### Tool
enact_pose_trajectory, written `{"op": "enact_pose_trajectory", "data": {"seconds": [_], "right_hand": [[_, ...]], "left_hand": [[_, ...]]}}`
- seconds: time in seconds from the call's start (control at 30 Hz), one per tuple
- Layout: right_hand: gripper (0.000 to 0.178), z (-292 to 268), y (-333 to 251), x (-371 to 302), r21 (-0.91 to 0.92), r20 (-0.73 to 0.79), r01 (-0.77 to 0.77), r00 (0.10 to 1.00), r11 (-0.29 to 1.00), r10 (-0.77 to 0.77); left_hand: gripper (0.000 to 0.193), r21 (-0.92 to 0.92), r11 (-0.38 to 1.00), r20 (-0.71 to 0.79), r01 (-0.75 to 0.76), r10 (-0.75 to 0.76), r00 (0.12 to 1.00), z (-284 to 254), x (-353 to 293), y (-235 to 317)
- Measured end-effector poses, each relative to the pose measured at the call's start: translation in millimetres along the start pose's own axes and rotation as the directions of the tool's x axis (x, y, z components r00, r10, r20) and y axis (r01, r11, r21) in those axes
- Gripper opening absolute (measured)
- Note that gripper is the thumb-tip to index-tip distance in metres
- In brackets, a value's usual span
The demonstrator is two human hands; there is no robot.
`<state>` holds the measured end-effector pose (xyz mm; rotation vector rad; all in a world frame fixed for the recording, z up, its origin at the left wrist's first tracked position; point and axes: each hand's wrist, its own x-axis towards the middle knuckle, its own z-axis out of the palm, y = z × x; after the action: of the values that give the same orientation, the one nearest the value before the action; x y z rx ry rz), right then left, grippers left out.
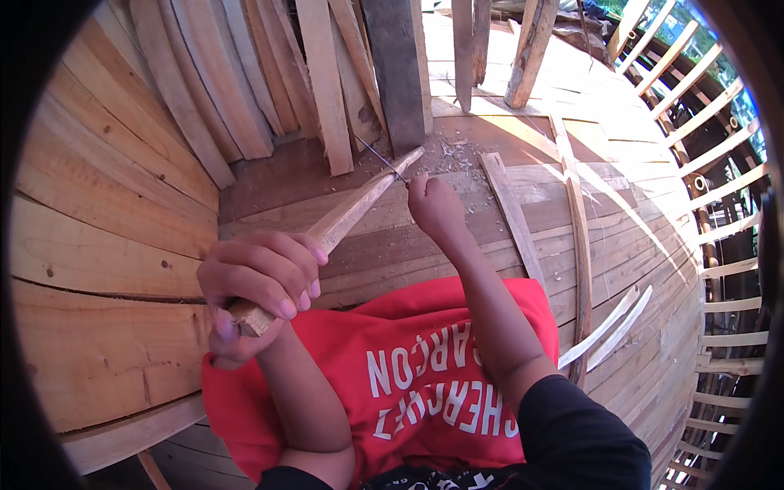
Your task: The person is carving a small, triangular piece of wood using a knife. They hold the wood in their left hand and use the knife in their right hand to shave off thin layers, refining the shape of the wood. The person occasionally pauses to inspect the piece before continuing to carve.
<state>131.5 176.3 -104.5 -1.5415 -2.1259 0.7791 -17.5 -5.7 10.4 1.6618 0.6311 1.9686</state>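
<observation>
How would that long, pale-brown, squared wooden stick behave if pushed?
The long, pale-brown, squared wooden stick would probably feel stiff: it looks straight, with no visible sag beyond the left hand. Its flat sides should make rolling unlikely. Its narrow, tapered tip may chip more easily than the rest.

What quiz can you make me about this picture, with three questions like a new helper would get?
1. True or false: the left grip is closed around the wooden stick near the end closest to the person.
2. What colour is the printed cloth in front of the person? A) green B) red C) yellow
3. What is the right grip holding by the stick's far, narrow end?

Key:
1. True.
2. B.
3. A thin dark tool; its exact kind is too small to tell.
</observation>
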Motion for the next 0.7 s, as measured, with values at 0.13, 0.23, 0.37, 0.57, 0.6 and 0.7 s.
{"op": "enact_pose_trajectory", "data": {"seconds": [0.13,0.23,0.37,0.57,0.6,0.7], "right_hand": [[0.058,-7,-3,-2,0.119,0.051,-0.001,0.999,0.993,-0.005],[0.051,-11,3,5,0.349,0.054,0.078,0.993,0.934,-0.104],[0.035,-14,11,9,0.488,0.115,0.058,0.985,0.871,-0.131],[0.032,-1,33,21,0.498,0.133,0.064,0.98,0.865,-0.149],[0.033,-2,32,20,0.495,0.162,0.012,0.981,0.869,-0.107],[0.04,0,24,16,0.432,0.249,-0.14,0.968,0.891,0.031]], "left_hand": [[0.048,-0.002,0.999,0.023,-0.039,0.039,0.999,-1,1,-2],[0.045,0.003,1.0,0.042,-0.018,0.018,0.999,1,3,0],[0.037,0.014,1.0,0.02,0.017,-0.017,1.0,2,2,0],[0.047,0.003,0.999,0.026,-0.04,0.04,0.999,-2,2,-2],[0.047,-0.002,0.999,0.023,-0.044,0.044,0.999,-2,2,-3],[0.046,-0.004,0.999,0.024,-0.048,0.048,0.999,-1,2,-3]]}}
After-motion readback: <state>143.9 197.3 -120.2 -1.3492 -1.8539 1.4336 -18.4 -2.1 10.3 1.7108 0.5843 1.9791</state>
